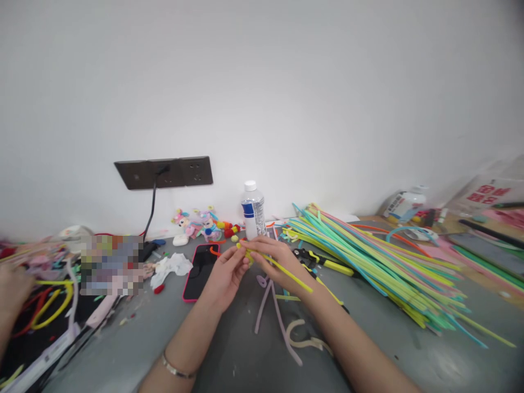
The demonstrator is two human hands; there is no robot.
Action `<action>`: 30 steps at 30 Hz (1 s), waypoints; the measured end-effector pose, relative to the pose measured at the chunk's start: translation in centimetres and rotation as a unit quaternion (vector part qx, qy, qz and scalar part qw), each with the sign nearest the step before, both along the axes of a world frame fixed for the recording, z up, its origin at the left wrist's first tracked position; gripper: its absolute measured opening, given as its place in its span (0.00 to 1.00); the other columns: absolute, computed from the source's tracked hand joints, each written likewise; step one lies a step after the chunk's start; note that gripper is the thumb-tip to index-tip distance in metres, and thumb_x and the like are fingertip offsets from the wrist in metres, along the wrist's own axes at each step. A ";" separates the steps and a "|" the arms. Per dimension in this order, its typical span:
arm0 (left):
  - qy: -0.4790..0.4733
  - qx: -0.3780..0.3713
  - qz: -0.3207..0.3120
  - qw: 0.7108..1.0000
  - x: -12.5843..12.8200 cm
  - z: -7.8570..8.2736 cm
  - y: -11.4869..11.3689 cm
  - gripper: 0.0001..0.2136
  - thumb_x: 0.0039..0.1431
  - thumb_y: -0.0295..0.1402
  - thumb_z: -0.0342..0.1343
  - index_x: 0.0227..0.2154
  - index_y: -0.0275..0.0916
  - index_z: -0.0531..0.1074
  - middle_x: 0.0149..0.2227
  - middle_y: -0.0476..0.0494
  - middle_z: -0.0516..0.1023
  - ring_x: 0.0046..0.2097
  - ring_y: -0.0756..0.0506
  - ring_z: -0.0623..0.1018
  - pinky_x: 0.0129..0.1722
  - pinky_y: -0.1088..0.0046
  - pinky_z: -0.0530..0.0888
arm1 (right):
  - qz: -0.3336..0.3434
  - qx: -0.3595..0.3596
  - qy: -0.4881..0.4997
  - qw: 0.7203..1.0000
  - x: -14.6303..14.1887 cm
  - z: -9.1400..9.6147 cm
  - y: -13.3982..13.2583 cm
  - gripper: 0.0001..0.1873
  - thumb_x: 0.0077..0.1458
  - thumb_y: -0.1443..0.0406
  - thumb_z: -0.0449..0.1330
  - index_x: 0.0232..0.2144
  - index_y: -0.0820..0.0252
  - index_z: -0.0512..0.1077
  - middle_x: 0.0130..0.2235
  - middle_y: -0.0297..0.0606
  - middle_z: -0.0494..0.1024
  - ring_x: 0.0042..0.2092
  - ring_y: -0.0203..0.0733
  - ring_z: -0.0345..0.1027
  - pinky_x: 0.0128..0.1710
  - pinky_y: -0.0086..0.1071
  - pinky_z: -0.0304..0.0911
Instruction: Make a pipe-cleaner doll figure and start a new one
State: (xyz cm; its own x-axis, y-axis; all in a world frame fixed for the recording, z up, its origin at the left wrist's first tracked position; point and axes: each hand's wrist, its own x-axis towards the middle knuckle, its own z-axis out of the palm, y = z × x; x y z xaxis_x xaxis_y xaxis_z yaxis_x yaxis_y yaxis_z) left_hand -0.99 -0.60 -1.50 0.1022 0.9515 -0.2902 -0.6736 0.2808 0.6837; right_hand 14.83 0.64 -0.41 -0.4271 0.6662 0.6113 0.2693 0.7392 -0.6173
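Note:
My left hand point(227, 271) and my right hand point(278, 261) meet over the grey table point(409, 360), both pinched on one yellow pipe cleaner point(286, 270). Its far end sits between my fingertips and the rest runs down to the right past my right wrist. A bracelet circles my left wrist. Under my hands lie lilac pipe cleaners point(276, 316) and a cream one point(303, 338).
A big heap of coloured pipe cleaners point(380, 256) spreads on the right. A water bottle point(253, 210), a black phone in a pink case point(200, 265), yellow-handled pliers point(323, 261), small toys point(204, 224) and a wall socket strip point(164, 172) are beyond. Another person's hand point(12, 295) shows at far left.

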 end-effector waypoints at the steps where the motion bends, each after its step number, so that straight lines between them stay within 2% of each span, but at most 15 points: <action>1: -0.003 -0.002 0.003 1.000 0.0 0.1 0.0 0.05 0.48 0.22 0.69 0.27 0.32 0.78 0.22 0.51 0.78 0.23 0.56 0.77 0.25 0.88 0.76 | -0.005 0.006 0.002 1.000 -0.1 -0.2 0.1 0.16 0.65 0.68 0.53 0.51 0.55 0.75 0.45 0.43 0.79 0.45 0.40 0.74 0.47 0.34 0.69; 4: -0.013 -0.002 0.004 1.000 0.0 0.3 0.0 0.05 0.50 0.21 0.67 0.27 0.32 0.77 0.23 0.50 0.79 0.24 0.56 0.78 0.26 0.88 0.77 | -0.013 0.023 0.032 0.999 -0.3 -0.7 0.4 0.16 0.65 0.68 0.53 0.49 0.53 0.76 0.43 0.42 0.78 0.43 0.39 0.75 0.44 0.32 0.69; 7: -0.018 -0.001 0.008 1.000 0.1 0.5 -0.1 0.05 0.50 0.20 0.66 0.27 0.32 0.76 0.23 0.50 0.79 0.24 0.55 0.79 0.26 0.87 0.77 | -0.017 0.022 0.070 0.997 -0.5 -0.7 0.4 0.12 0.63 0.68 0.55 0.43 0.55 0.78 0.40 0.41 0.78 0.41 0.39 0.75 0.42 0.32 0.69; 13: -0.028 0.002 0.009 1.000 0.1 0.7 -0.2 0.06 0.49 0.20 0.67 0.29 0.32 0.76 0.24 0.49 0.80 0.23 0.56 0.78 0.25 0.88 0.76 | -0.036 -0.056 0.069 0.995 -0.4 0.0 0.0 0.04 0.59 0.66 0.60 0.35 0.58 0.76 0.34 0.38 0.79 0.36 0.40 0.73 0.37 0.32 0.67; 16: -0.027 0.015 0.008 0.999 0.0 0.6 -0.2 0.09 0.47 0.22 0.69 0.32 0.33 0.77 0.25 0.50 0.80 0.23 0.56 0.78 0.26 0.89 0.76 | -0.016 -0.077 0.063 0.995 -0.3 0.3 -0.2 0.07 0.59 0.62 0.61 0.36 0.58 0.77 0.34 0.39 0.80 0.36 0.41 0.73 0.37 0.33 0.66; 20: -0.020 0.042 0.003 0.999 -0.2 0.3 0.0 0.15 0.38 0.28 0.75 0.28 0.34 0.75 0.23 0.53 0.78 0.24 0.56 0.78 0.26 0.87 0.76 | 0.007 -0.103 0.090 0.991 -0.3 0.1 -0.1 0.14 0.55 0.55 0.65 0.38 0.58 0.77 0.35 0.40 0.79 0.36 0.41 0.72 0.37 0.33 0.66; 23: 0.003 0.052 -0.001 0.999 -0.3 0.4 -0.1 0.19 0.33 0.33 0.76 0.28 0.36 0.75 0.23 0.54 0.78 0.24 0.56 0.77 0.24 0.87 0.75 | 0.012 -0.130 0.121 0.984 -0.3 -0.1 0.1 0.14 0.54 0.54 0.66 0.37 0.59 0.79 0.34 0.40 0.80 0.36 0.41 0.73 0.37 0.34 0.67; 26: 0.030 0.058 -0.012 0.998 -0.2 0.6 -0.2 0.20 0.32 0.35 0.76 0.27 0.36 0.74 0.24 0.54 0.77 0.25 0.55 0.77 0.20 0.87 0.70 | 0.013 -0.154 0.142 0.978 -0.1 -0.3 0.2 0.13 0.53 0.55 0.66 0.34 0.58 0.80 0.33 0.40 0.81 0.35 0.41 0.73 0.36 0.34 0.68; 30: 0.062 0.082 -0.038 0.994 -0.2 0.8 -0.4 0.19 0.34 0.38 0.76 0.25 0.36 0.72 0.24 0.52 0.76 0.27 0.54 0.76 0.20 0.86 0.68 | 0.003 -0.200 0.182 0.963 0.0 -0.2 0.3 0.13 0.50 0.55 0.68 0.30 0.58 0.79 0.29 0.38 0.80 0.29 0.39 0.73 0.31 0.33 0.69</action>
